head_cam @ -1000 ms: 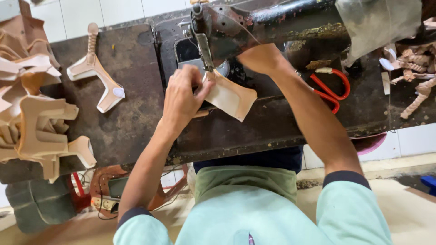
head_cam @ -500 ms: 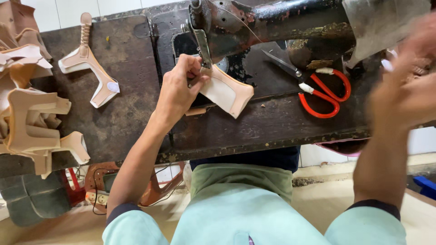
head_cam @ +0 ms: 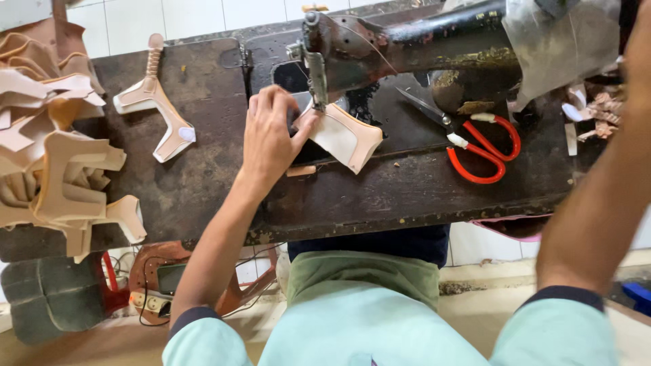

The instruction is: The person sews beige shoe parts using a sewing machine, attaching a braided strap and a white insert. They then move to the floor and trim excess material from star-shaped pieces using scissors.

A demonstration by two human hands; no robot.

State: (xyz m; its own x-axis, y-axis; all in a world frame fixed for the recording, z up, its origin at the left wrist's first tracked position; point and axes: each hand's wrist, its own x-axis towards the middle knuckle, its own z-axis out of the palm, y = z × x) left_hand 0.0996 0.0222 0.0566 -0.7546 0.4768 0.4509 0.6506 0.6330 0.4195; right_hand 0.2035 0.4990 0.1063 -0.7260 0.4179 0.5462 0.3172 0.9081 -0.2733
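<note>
While the left hand (head_cam: 271, 135) presses down on the table (head_cam: 407, 193), its fingers (head_cam: 302, 129) are spread and bent over the near edge of a tan leather piece (head_cam: 346, 139), pinning it flat rather than gripping it. That piece lies on the bed of the sewing machine (head_cam: 407, 41), its upper corner tucked right beside the needle bar (head_cam: 317, 78), its lower end sticking out toward the table's front edge.

The right forearm (head_cam: 603, 196) runs up along the right side of the view and the hand goes out of sight past the top corner, so I cannot tell what its fingers are doing.

Red-handled scissors (head_cam: 475, 142) lie on the table to the right of the leather piece, well apart from it, blades pointing back toward the machine. Left of the hand, a single cut strap shape (head_cam: 159, 112) rests by itself on the dark wood. Further left, a stack of cut pieces (head_cam: 61, 176) hangs over the table's edge. Pale scraps (head_cam: 597, 112) sit at the far right, near the machine's end.
</note>
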